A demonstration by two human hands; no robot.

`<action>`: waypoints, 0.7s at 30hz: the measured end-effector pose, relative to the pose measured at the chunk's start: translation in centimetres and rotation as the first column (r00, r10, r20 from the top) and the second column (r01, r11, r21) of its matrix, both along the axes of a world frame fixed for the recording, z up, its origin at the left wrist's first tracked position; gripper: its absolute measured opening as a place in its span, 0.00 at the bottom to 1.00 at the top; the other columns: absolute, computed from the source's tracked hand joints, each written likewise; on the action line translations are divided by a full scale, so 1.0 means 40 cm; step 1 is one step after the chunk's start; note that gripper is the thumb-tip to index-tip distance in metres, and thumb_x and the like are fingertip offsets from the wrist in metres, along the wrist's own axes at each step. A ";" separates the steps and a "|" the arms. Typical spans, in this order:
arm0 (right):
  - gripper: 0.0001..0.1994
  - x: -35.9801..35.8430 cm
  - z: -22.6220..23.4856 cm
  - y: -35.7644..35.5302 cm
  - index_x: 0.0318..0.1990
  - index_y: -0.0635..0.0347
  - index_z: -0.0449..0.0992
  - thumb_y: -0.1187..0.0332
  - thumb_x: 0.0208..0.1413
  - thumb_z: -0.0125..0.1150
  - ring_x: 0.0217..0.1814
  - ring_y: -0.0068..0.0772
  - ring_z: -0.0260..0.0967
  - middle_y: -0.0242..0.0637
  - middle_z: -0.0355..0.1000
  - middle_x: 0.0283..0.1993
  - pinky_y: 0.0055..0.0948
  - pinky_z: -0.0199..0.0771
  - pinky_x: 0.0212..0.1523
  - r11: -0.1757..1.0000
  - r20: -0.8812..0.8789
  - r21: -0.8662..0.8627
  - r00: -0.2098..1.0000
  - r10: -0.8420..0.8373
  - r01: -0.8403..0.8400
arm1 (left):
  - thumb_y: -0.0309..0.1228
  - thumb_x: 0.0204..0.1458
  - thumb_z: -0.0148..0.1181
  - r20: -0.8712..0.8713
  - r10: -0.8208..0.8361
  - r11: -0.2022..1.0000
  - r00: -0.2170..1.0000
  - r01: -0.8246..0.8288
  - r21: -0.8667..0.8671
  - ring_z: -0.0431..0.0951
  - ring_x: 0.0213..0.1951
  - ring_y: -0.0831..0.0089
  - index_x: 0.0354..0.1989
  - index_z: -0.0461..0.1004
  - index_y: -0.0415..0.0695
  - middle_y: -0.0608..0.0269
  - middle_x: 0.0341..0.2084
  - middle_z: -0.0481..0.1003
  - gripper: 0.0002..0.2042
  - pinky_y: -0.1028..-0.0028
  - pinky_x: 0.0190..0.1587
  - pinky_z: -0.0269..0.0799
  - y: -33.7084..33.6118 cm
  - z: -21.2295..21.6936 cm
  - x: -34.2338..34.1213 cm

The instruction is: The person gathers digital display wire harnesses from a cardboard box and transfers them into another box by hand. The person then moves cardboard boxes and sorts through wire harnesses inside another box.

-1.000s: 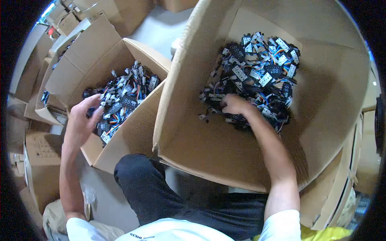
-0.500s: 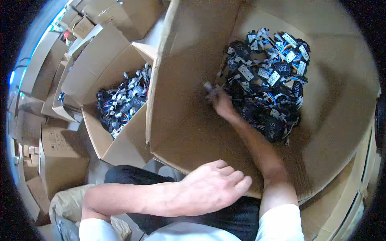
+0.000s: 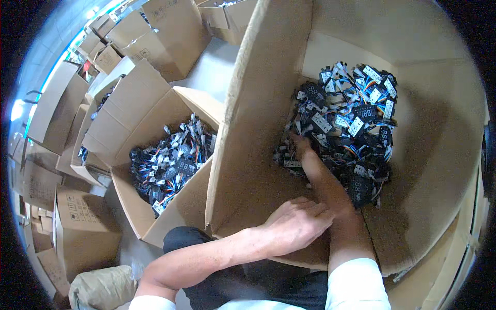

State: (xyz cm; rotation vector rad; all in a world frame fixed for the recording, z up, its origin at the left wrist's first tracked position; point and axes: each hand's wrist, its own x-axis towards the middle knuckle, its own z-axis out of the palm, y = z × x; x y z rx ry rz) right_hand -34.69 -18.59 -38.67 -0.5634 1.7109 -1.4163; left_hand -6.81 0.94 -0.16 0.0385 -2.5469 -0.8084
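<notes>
Deep in the large cardboard box (image 3: 258, 103) lies a heap of black display boards (image 3: 356, 119) with white connectors and coloured wires. My right hand (image 3: 300, 146) is down at the left edge of this heap. Its fingers are bent among wires and appear closed on a wired display board (image 3: 285, 154), though the fingertips are partly hidden. Over the near edge of the box, my left hand (image 3: 301, 225) is curled back-up beside my right forearm. Nothing sticks out of it, and its palm side is hidden.
To the left, a smaller open carton (image 3: 150, 111) holds another pile of wired boards (image 3: 175, 160). More cartons (image 3: 85, 232) stand along the far left. A beige sack (image 3: 101, 289) rests at the lower left. The large box's near flap edge runs below my forearms.
My right hand has moved down from beside the box's left wall onto the left edge of the heap. My left hand has shifted right, towards my right forearm. The view has tilted.
</notes>
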 end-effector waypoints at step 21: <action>0.22 0.351 1.008 0.298 0.51 0.61 0.78 0.59 0.52 0.68 0.65 0.44 0.64 0.49 0.68 0.62 0.43 0.59 0.67 0.471 -0.681 -0.214 0.477 0.556 -0.856 | 0.40 0.46 0.76 -0.022 0.445 0.531 0.895 -0.245 0.811 0.75 0.36 0.79 0.37 0.77 0.37 0.64 0.31 0.77 0.20 0.74 0.40 0.73 -0.170 0.046 0.051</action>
